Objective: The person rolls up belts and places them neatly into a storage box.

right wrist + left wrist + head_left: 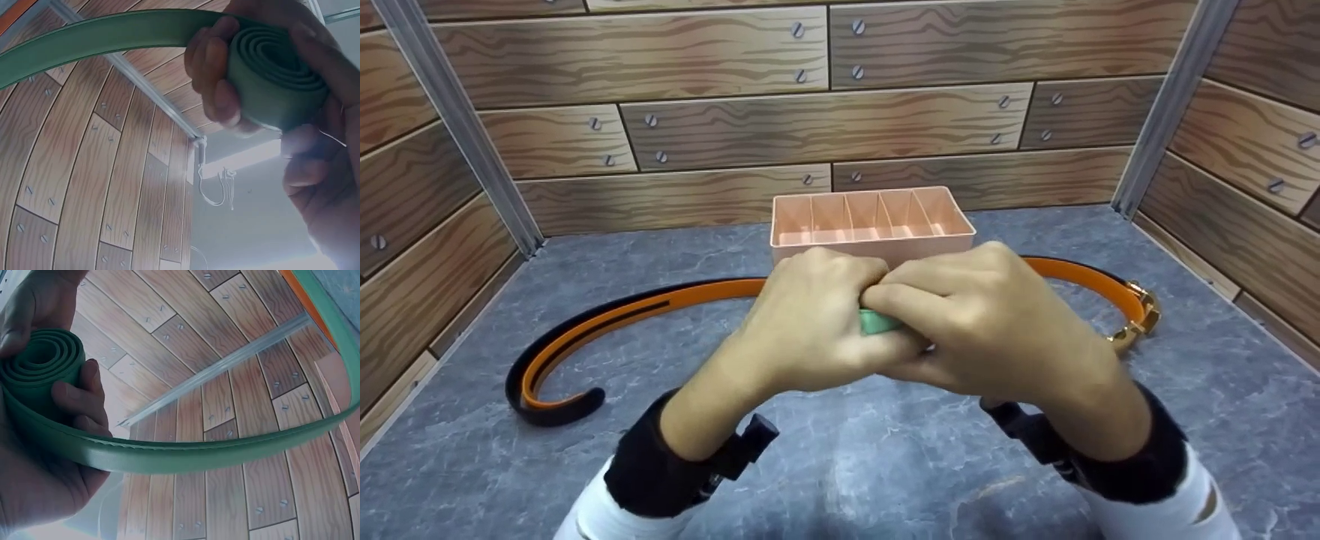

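Both hands meet at the middle of the head view, gripping one green belt point(879, 322) that is mostly hidden there. In the left wrist view the belt is coiled into a tight spiral roll point(48, 374), and a loose length point(225, 458) runs off it in a wide curve. My left hand point(810, 330) curls its fingers around one side of the roll. Around the other side, my right hand point(982, 322) holds the same roll point(275, 93), with the thumb by its spiral edge in the right wrist view.
Behind the hands stands a pink divided box point(877, 241) with several compartments. An orange-and-black belt point(690, 298) lies curved across the grey tabletop point(840, 465), its middle hidden by the hands. Its gold buckle point(1147, 311) is at the right. Wood-patterned walls point(720, 56) enclose the table.
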Demonstrator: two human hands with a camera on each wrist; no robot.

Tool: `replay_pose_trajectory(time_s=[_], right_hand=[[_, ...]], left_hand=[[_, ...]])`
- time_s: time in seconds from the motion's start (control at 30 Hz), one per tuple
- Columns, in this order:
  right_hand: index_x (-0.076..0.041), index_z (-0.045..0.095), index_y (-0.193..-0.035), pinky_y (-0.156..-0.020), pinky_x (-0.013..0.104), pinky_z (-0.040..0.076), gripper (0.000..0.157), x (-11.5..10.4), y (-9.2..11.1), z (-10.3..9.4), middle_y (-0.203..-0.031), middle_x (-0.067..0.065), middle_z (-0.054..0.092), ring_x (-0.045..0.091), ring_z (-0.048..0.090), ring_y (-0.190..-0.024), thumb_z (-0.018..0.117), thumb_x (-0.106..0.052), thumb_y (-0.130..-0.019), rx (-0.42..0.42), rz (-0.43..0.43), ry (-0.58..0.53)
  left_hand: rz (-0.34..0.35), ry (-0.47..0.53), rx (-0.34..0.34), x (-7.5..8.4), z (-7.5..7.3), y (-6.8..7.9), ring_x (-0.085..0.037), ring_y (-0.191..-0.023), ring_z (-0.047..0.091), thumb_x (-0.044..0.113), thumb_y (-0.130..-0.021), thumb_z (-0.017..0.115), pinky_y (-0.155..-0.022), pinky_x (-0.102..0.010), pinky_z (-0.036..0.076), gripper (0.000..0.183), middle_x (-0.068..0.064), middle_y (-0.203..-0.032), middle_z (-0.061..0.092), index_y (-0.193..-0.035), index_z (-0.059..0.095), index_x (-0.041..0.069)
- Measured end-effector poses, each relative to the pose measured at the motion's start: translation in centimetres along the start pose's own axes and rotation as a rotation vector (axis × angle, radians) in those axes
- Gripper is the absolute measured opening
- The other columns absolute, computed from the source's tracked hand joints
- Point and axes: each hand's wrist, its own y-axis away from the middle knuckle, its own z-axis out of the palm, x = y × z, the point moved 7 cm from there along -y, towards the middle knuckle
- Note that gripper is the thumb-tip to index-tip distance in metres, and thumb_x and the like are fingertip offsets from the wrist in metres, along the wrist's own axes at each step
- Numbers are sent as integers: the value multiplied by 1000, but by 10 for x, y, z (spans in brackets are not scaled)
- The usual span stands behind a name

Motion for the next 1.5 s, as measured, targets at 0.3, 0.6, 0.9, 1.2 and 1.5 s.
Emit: replay_pose_trajectory(time_s=[0.3,0.6,0.9,1.2,1.5], right_hand=[[-7,75,-92,-55,23,52,22,5,-2,-9,-76,-2,69,7,60,-60,84,-16,-74,200,-35,-182],[-6,78,-93,-56,21,53,38,12,-5,-17,-81,1,75,9,67,-63,95,-16,-60,296,-10,-412],[-7,74,-94,-55,22,51,38,5,-4,-13,-81,-3,71,6,62,-64,91,-29,-68,177,-3,-214],[-6,73,-90,-50,22,46,31,0,-4,-5,-71,-4,63,5,53,-56,87,-29,-75,143,-98,-135],[-1,77,-91,-53,24,54,41,12,2,-18,-75,3,74,12,67,-58,94,-28,-65,369,-88,-283]], left_hand=[[88,396,-32,-1,-4,-2,-3,-48,42,41,-88,68,-41,-24,34,33,11,-57,47,-67,57,19],[179,773,-155,0,-1,-4,-13,-49,44,54,-93,58,-43,-27,34,46,3,-61,53,-77,62,11],[57,475,-47,-1,-3,-5,-5,-42,38,40,-87,68,-38,-25,30,37,10,-51,45,-59,54,20],[-56,239,-50,-4,-1,-3,1,-43,32,42,-83,67,-40,-24,30,42,14,-49,37,-55,43,21],[24,523,-83,-2,-4,0,-5,-48,48,43,-90,66,-40,-28,40,28,13,-59,53,-71,63,22]])
